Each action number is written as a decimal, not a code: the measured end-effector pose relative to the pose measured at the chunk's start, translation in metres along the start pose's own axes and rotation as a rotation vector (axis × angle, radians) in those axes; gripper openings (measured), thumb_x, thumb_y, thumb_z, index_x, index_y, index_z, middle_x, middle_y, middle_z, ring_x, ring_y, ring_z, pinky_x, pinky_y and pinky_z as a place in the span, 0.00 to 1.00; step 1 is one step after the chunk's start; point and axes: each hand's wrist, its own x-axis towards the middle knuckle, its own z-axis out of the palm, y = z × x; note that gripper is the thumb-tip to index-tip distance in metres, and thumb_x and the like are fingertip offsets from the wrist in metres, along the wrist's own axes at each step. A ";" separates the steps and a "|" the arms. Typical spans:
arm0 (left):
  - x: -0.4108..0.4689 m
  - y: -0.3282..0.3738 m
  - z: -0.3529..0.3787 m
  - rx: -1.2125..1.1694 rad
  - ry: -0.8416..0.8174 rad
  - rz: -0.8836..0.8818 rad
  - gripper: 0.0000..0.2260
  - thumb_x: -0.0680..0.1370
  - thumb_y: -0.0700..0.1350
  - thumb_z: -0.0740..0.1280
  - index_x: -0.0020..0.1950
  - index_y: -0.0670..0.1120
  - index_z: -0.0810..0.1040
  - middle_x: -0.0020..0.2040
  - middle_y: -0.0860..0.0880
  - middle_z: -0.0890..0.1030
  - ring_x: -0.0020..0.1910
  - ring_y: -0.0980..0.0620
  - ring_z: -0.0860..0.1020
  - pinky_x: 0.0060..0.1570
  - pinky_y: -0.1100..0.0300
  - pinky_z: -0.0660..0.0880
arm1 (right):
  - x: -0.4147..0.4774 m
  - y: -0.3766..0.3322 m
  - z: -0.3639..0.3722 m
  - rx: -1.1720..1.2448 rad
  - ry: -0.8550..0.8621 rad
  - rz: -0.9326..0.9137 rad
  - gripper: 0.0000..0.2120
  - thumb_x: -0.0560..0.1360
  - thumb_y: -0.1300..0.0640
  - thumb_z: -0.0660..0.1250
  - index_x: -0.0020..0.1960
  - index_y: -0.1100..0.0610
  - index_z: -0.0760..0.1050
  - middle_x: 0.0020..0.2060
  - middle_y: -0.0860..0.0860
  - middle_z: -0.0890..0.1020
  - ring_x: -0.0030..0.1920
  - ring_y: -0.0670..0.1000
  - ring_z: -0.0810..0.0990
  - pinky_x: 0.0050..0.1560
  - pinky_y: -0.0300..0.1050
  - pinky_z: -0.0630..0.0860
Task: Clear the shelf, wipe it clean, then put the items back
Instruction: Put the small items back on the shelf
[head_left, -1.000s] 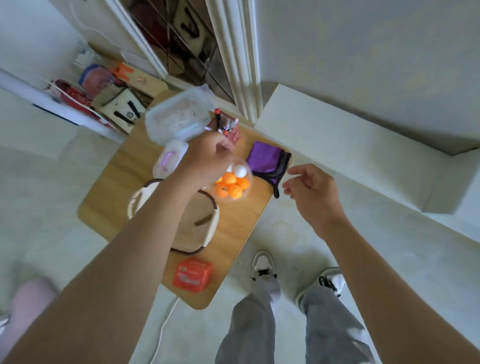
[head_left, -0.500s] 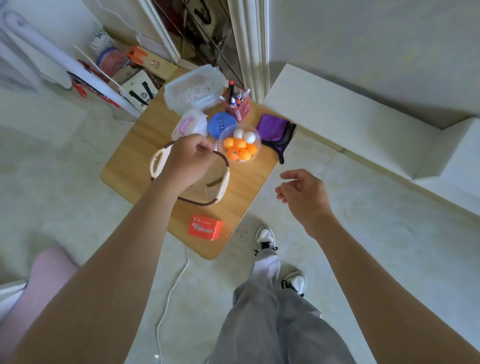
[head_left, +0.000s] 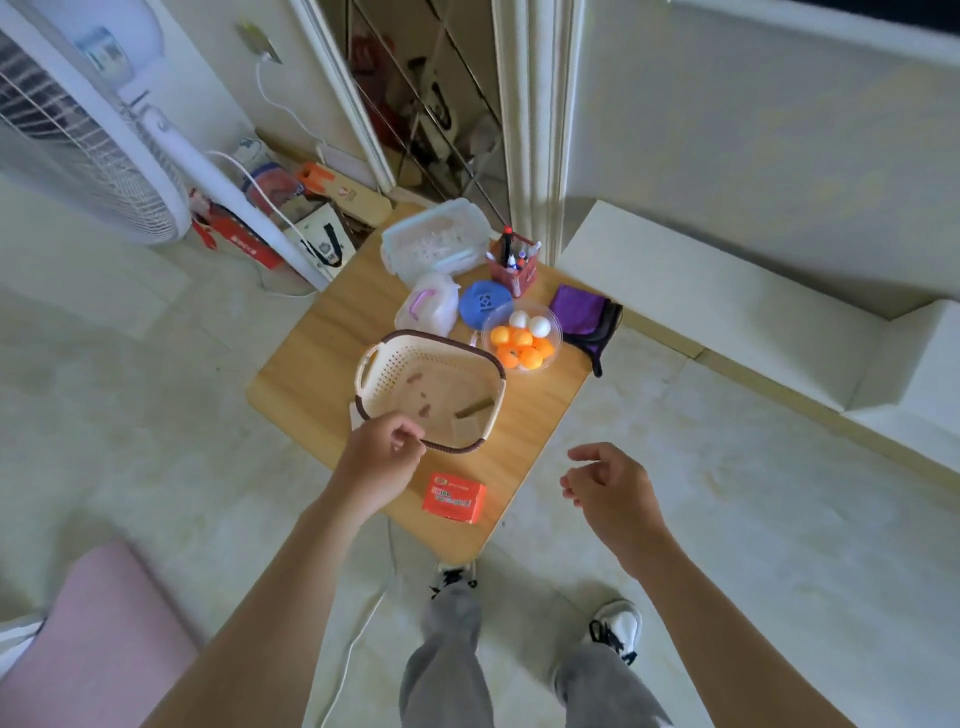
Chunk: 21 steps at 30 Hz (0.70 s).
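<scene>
On the light wooden table (head_left: 311, 374) I see the cream perforated plastic basket (head_left: 431, 384) with a dark woven rim, standing upright. The left hand (head_left: 382, 462) is at the basket's near rim, fingers curled and pinching that rim. The right hand (head_left: 613, 493) hangs to the right of the basket, off the table edge and over the pale floor, fingers loosely bent and grasping nothing.

Just on the near side of the basket lies a small orange cardboard box (head_left: 454, 496), apart from it. At the basket's far right corner sits a clear round bowl (head_left: 522, 338) of orange and white balls; I cannot tell whether the two touch. Right of that bowl a folded purple cloth (head_left: 579, 314) lies at the table edge. Behind the basket are a translucent tub with a purple handle (head_left: 428, 309) and a flat blue round lid (head_left: 483, 304). Farther back stand a clear lidded plastic box (head_left: 434, 244) and a red pen holder (head_left: 511, 262). Well to the basket's right runs a long white ledge (head_left: 701, 291).
</scene>
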 end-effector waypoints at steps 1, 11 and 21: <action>0.005 -0.007 -0.003 0.001 -0.004 0.009 0.06 0.79 0.43 0.66 0.46 0.54 0.79 0.45 0.53 0.84 0.48 0.55 0.82 0.53 0.53 0.80 | 0.003 -0.004 0.010 -0.002 0.004 0.004 0.11 0.77 0.62 0.64 0.54 0.50 0.78 0.38 0.50 0.86 0.42 0.51 0.84 0.48 0.54 0.83; 0.039 -0.096 -0.048 0.046 -0.111 -0.006 0.08 0.79 0.42 0.64 0.45 0.55 0.77 0.46 0.54 0.83 0.48 0.56 0.81 0.47 0.63 0.76 | 0.019 -0.028 0.116 0.032 0.089 0.033 0.11 0.75 0.65 0.65 0.51 0.52 0.79 0.37 0.54 0.85 0.42 0.57 0.84 0.48 0.58 0.82; 0.078 -0.168 -0.045 0.114 -0.099 -0.157 0.04 0.78 0.48 0.67 0.51 0.50 0.76 0.49 0.53 0.81 0.51 0.54 0.80 0.42 0.65 0.71 | 0.021 -0.010 0.191 -0.173 0.072 -0.092 0.12 0.76 0.62 0.66 0.42 0.45 0.80 0.33 0.46 0.83 0.35 0.45 0.81 0.32 0.35 0.75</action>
